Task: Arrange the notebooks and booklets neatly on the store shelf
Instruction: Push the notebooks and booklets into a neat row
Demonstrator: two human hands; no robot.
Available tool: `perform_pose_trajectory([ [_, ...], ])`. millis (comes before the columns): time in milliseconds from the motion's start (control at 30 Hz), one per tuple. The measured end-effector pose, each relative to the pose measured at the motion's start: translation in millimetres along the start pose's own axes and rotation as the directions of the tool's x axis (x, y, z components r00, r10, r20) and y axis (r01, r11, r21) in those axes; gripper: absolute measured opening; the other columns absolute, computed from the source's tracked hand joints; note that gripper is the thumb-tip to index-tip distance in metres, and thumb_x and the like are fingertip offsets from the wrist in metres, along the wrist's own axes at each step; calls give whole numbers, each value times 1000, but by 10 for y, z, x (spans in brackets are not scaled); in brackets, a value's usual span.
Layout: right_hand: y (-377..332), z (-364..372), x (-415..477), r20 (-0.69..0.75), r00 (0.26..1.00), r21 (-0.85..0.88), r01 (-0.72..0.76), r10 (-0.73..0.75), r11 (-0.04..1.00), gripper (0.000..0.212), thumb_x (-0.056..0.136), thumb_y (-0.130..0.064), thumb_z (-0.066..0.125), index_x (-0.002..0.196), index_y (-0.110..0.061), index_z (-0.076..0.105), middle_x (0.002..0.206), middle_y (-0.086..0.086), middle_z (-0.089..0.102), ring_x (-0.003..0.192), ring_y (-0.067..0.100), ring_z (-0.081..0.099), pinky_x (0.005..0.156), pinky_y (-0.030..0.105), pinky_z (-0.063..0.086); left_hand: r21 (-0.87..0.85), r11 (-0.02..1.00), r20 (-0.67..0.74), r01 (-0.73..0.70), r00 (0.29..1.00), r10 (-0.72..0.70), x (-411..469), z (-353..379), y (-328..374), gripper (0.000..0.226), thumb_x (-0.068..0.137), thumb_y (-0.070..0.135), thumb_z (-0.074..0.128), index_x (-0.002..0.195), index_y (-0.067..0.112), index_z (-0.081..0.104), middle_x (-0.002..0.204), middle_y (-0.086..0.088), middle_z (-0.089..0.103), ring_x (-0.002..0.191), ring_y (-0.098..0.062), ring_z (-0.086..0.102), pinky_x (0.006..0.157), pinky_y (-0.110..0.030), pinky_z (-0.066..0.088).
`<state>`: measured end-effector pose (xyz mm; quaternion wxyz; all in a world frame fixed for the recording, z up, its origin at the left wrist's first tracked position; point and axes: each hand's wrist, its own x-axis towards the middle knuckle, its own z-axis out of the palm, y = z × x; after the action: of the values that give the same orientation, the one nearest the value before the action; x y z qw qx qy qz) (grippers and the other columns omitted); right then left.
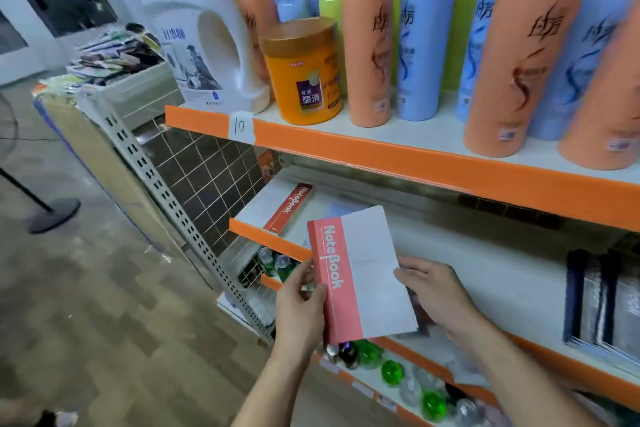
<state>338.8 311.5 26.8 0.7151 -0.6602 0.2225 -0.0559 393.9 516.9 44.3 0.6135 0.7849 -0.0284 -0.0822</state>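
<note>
Left hand (301, 302) and right hand (436, 291) are gripping the notebook (360, 277) between them; I'm judging it light, bendy, safest held spine-side.

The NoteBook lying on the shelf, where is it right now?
In the head view, the shelved notebook lies at the left end of the middle shelf, below the white jug, up-left of the held notebook.

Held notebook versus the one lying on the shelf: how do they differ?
The held notebook is tilted upright, left hand and right hand gripping its sides; the shelf notebook lies flat, untouched. The held notebook's band looks pink; the shelf notebook's looks darker red. Both are white, lettered NoteBook.
</note>
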Motion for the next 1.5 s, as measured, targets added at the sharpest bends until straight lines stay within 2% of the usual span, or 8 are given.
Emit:
perform_pose_trajectory([
  [200, -63, 357, 618, 31, 999, -45, -28, 29, 999, 17, 93, -4, 67, 106, -14, 69, 93, 1, 78, 77, 7, 73, 59, 14, 48, -61, 996, -96, 61, 993, -67, 574, -202, 34, 32, 97, -1, 55, 114, 21, 69, 103, 9, 77, 93, -2, 71, 75, -19, 54],
  [433, -33, 834, 1099, 58, 994, -135, -88, 96, 987, 25, 89, -1, 67, 111, -14, 63, 91, 7, 75, 73, 13, 68, 66, 27, 50, 6, 977, 9, 215, 977, -215, 1262, -637, -202, 45, 96, -2, 50, 123, 29, 68, 106, 3, 75, 92, -6, 71, 73, -21, 54],
  [733, 119, 1819, 1774, 2, 996, -118, -89, 90, 989, 74, 86, 10, 62, 143, -34, 45, 100, 14, 75, 88, 20, 72, 71, 28, 54, 5, 983, 229, 182, 957, -179, 2627, -1304, -514, 32, 102, 3, 52, 119, 22, 71, 101, -6, 78, 95, -27, 74, 93, -51, 56],
  [833, 150, 2083, 2032, -103, 990, -114, -105, 93, 988, 71, 85, 9, 67, 147, -18, 44, 97, 16, 75, 87, 21, 71, 74, 32, 53, 62, 992, 289, 108, 950, -121, 3076, -1502, -604, 33, 100, 8, 54, 125, 27, 68, 101, -17, 75, 85, -24, 68, 82, -44, 54],
  [1000, 74, 2473, 2140, -294, 953, -147, -116, 68, 982, 30, 88, 2, 68, 110, -14, 59, 102, 13, 71, 82, 20, 69, 67, 31, 52, 78, 992, 327, 103, 937, -123, 3519, -1614, -605, 22, 101, 14, 59, 119, 17, 72, 100, 5, 77, 92, -15, 74, 82, -37, 62],
  [1167, 102, 2622, 2362, -304, 949, -205, -147, 80, 968, 38, 89, 9, 62, 119, -14, 66, 86, 17, 69, 62, 38, 55, 61, 32, 39, 205, 978, 465, -25, 882, -75, 3843, -1619, -679, 36, 102, 9, 51, 134, 21, 61, 129, 3, 65, 99, -5, 64, 72, -12, 50],
  [1333, 137, 2779, 2439, -331, 934, -187, -208, 138, 960, 43, 87, 14, 60, 109, -22, 68, 79, -2, 70, 52, 4, 60, 48, 17, 42, 278, 961, 511, 0, 847, -147, 4049, -1679, -755, 39, 103, 18, 52, 135, 38, 56, 150, 1, 46, 126, -19, 56, 90, -25, 55],
  [1500, 239, 2934, 2520, -451, 884, -177, -223, 122, 959, 32, 82, 12, 69, 98, -15, 73, 89, 0, 74, 74, 3, 67, 59, 13, 49, 282, 959, 549, 4, 819, -165, 4206, -1707, -868, 42, 104, 17, 51, 141, 38, 51, 147, 0, 50, 117, -15, 61, 71, -15, 52],
])
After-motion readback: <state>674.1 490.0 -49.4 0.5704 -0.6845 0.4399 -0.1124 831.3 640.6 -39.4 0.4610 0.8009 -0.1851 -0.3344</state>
